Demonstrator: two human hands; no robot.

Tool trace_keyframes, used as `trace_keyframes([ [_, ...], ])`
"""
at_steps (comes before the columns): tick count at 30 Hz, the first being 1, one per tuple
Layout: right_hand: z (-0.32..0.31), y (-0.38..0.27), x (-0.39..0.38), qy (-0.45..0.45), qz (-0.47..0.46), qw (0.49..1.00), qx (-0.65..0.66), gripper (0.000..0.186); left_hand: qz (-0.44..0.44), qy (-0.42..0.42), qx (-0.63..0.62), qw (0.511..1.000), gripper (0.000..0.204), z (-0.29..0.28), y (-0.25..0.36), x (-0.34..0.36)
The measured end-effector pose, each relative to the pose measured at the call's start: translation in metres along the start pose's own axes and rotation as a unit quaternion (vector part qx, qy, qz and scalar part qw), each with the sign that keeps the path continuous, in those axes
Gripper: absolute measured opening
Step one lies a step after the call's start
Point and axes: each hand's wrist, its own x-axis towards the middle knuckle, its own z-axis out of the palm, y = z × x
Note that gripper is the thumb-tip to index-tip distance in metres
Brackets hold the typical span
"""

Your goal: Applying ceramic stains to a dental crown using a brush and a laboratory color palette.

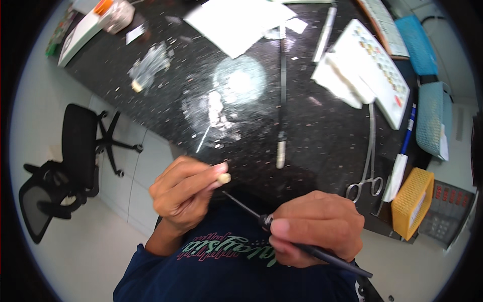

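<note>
Crumbs (pixel 215 108) of white stuff litter the dark, shiny table (pixel 327 136), beside a round patch of glare (pixel 244 83). Papers (pixel 236 25) lie at the far side; along the right stand a white tray (pixel 395 113) and a yellow basket (pixel 404 201). Beyond the left edge, a black office chair (pixel 80 146) stands on pale floor (pixel 113 234).

A small cream piece (pixel 225 178) is pinched in the left hand's (pixel 180 190) fingertips, above the table's near edge. The right hand (pixel 319 229) grips a slim dark tool (pixel 332 259), its thin tip just below the piece; whether they touch, I cannot tell.

Fingers hide part of the piece and the tool's middle. The papers are cut off at the top, and the contents of a crumpled clear bag (pixel 151 65) are too blurred to make out.
</note>
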Motion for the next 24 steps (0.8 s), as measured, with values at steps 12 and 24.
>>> trace_keyframes([
  [12,-0.088,-0.025,-0.027,0.304,0.099,0.857,-0.404,0.016,-0.026,0.043,0.026,0.998,0.012,0.004,-0.001,-0.008],
  [24,-0.113,-0.024,-0.077,0.274,0.259,0.72,-0.583,0.013,-0.012,0.052,0.022,0.998,0.011,0.011,-0.01,-0.013],
])
